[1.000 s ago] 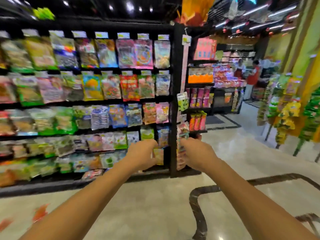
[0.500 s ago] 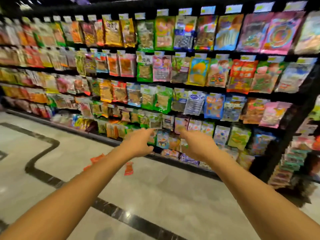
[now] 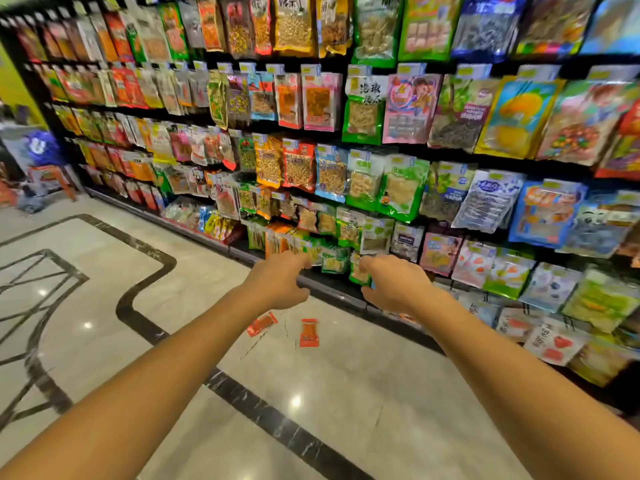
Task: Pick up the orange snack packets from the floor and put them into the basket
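Two small orange snack packets lie on the pale marble floor in front of the shelves: one packet point(image 3: 262, 323) tilted, partly under my left hand, the other packet point(image 3: 309, 332) lying lengthwise to its right. My left hand point(image 3: 277, 282) is stretched out above and just behind the tilted packet, fingers loosely curled, holding nothing. My right hand point(image 3: 394, 282) reaches forward at the same height, fingers apart and empty, in front of the bottom shelf. No basket is in view.
A tall black shelf wall point(image 3: 332, 292) packed with hanging snack bags runs from far left to near right. The floor point(image 3: 346, 386) has dark inlaid bands. A stool and blue bag point(image 3: 45, 157) stand at the far left end of the aisle.
The view has swung left along the shelves and come closer. The orange packets on the floor are now near, just below my outstretched hands. Both hands stay empty.
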